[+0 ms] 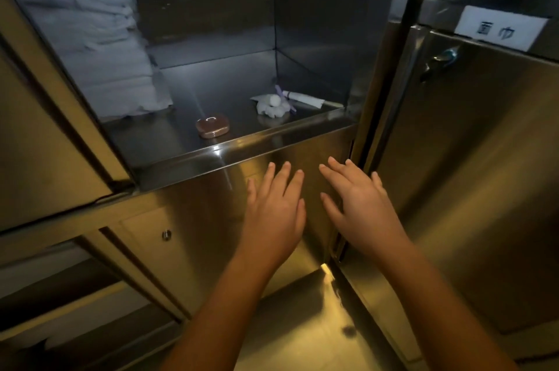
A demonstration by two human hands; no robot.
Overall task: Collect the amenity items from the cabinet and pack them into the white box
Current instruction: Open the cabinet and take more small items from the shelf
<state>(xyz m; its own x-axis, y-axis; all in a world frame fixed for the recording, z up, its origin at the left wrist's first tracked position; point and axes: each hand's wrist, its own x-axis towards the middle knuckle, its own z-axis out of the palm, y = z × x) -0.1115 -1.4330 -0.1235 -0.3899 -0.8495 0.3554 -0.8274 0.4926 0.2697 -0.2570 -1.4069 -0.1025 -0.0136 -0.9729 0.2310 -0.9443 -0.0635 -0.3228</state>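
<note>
An open steel cabinet shelf (248,144) holds a small copper-coloured case (212,125) near its front edge. To the right lie a clump of white cotton items (272,105), a purple stick (284,97) and a white tube (305,97). My left hand (273,207) and my right hand (357,204) hover side by side below the shelf's front lip, fingers straight and spread, holding nothing. No white box is in view.
A stack of folded white towels (99,38) fills the shelf's left side. At the right is a closed steel door (469,174) with a latch (438,63) and a white label (500,27). Below left are lower doors with a knob (166,234).
</note>
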